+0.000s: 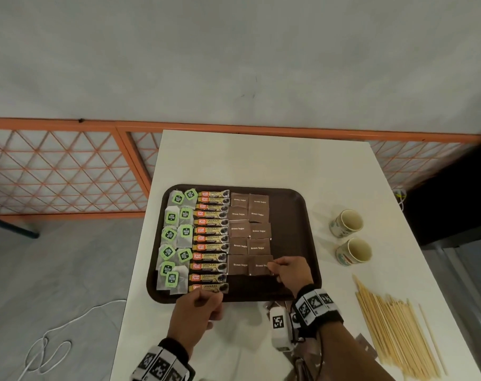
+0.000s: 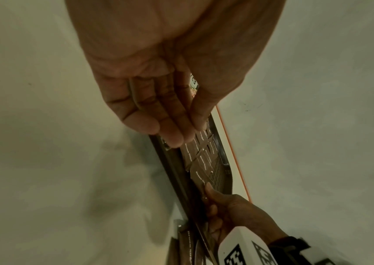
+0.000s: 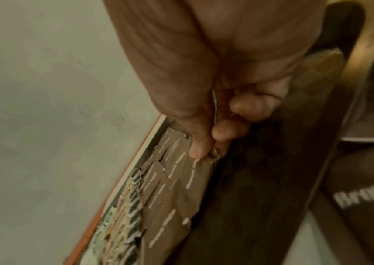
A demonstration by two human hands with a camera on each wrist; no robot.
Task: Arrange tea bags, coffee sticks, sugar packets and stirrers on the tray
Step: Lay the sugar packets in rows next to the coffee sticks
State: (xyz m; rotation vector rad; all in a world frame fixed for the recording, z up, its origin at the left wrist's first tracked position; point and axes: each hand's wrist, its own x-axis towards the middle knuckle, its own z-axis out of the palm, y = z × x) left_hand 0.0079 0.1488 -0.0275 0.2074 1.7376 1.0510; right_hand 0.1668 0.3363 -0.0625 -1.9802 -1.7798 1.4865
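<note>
The right hand [image 1: 287, 268] pinches a thin, floppy sugar packet [image 1: 261, 265] by its edge, low on the tray [image 1: 297, 204]; the left hand [image 1: 198, 309] hovers, fingers relaxed.

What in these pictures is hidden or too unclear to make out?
- Head view: the loose sugar packets near the table edge are mostly covered by the right hand's forearm; their number is unclear.
- Head view: the left hand's fingertips are hidden behind its own back, at the tray rim.
- Right wrist view: the coffee sticks are too blurred to read.
</note>
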